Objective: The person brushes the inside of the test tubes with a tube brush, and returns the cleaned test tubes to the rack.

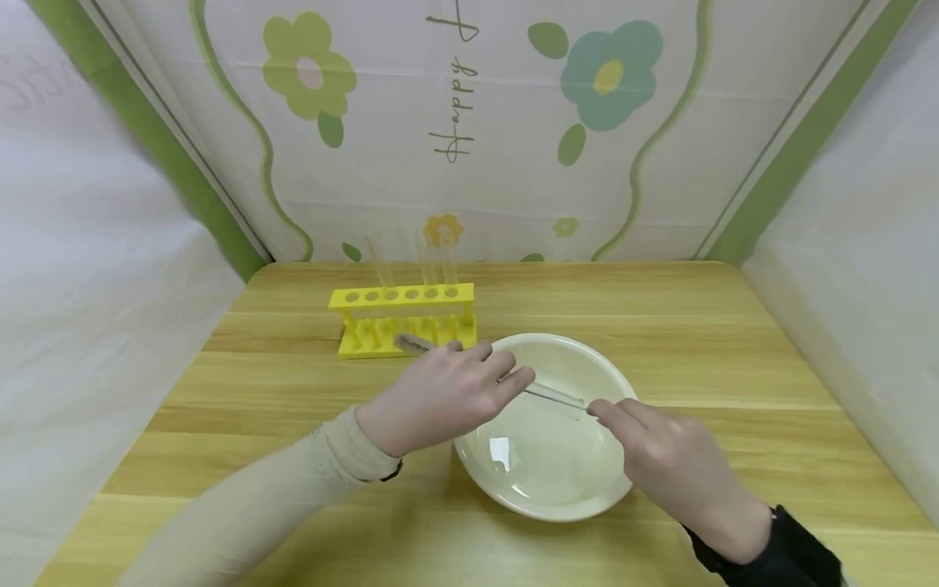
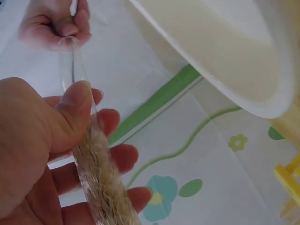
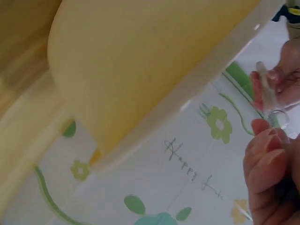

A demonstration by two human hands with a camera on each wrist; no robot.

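My left hand (image 1: 465,395) grips a clear glass test tube (image 1: 565,399) that slants over a white bowl (image 1: 550,477), fingers wrapped round its middle. Inside the tube lies a test tube brush; its pale bristles (image 2: 105,176) fill the closed end past the left palm in the left wrist view. The brush's thin twisted wire runs up through the tube to its open mouth. There my right hand (image 1: 671,452) pinches the wire end between thumb and fingers, right at the rim. In the right wrist view, the curled right fingers (image 3: 267,168) hide the wire.
Behind the left hand stands a yellow test tube rack (image 1: 402,305) with three upright clear test tubes (image 1: 381,265) in its holes. The wooden table (image 1: 719,350) is bounded by a flowered cloth (image 1: 499,196) behind and white cloth at both sides.
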